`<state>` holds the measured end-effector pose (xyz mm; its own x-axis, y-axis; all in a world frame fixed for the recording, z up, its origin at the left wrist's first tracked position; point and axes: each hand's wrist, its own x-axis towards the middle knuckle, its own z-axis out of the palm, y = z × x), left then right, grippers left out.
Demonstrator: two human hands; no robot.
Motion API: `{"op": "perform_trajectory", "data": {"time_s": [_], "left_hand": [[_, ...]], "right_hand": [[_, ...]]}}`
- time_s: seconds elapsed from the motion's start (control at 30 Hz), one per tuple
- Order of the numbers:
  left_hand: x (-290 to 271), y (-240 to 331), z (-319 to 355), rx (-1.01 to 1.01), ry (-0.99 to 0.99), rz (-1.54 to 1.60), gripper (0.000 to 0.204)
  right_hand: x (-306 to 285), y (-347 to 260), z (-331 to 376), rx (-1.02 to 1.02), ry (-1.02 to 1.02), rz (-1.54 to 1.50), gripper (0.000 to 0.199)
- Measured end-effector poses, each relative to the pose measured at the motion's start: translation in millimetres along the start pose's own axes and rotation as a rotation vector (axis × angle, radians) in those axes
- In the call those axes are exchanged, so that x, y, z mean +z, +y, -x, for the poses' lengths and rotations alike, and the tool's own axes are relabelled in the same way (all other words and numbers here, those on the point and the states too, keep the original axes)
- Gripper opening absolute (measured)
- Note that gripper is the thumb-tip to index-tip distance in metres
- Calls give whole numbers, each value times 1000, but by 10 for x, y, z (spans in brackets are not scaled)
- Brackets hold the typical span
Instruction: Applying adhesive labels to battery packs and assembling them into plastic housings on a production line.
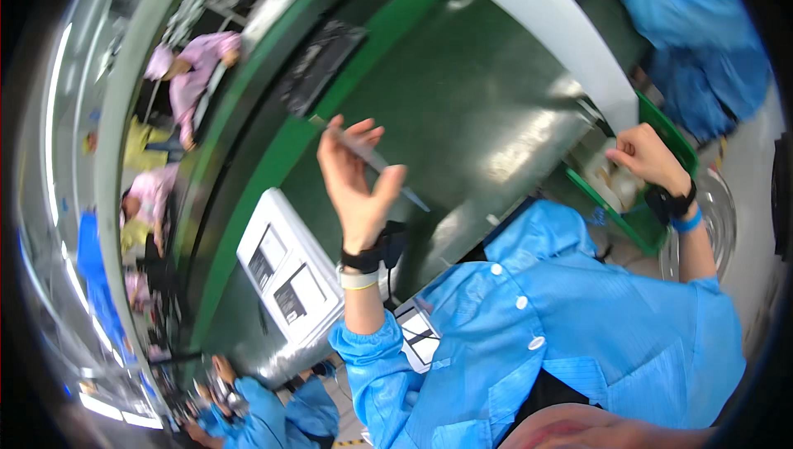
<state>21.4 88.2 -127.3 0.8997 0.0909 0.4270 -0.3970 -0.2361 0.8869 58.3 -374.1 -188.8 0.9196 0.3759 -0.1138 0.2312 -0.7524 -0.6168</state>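
My left hand (355,180) is raised over the green work surface (462,85), palm turned up and fingers partly spread. A slim grey stick-like tool (363,152) lies across it between thumb and fingers, its thin bluish end pointing toward the right; blur hides its exact kind. My right hand (648,156) is over a green bin (615,213) at the right, its fingers curled in. Whether it pinches anything small cannot be made out. Inside the bin, whitish, partly clear items (611,180) lie just beside that hand.
A white box with dark printed panels (289,271) lies left of my left forearm. Farther off is a dark flat package (320,67) by the green strip. A pale curved bar (562,28) arches over the bench. Co-workers sit at the upper right (702,36), lower left and far left.
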Motion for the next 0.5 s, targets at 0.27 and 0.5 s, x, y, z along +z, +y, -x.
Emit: {"op": "perform_trajectory", "data": {"time_s": [0.27,0.5], "left_hand": [[-301,620,-273,157,-227,-881,102],[-781,514,-608,60,-276,-1068,98]], "right_hand": [[80,-2121,-1191,-701,39,-637,25],[631,-2942,-2362,-712,-51,-666,20]]}}
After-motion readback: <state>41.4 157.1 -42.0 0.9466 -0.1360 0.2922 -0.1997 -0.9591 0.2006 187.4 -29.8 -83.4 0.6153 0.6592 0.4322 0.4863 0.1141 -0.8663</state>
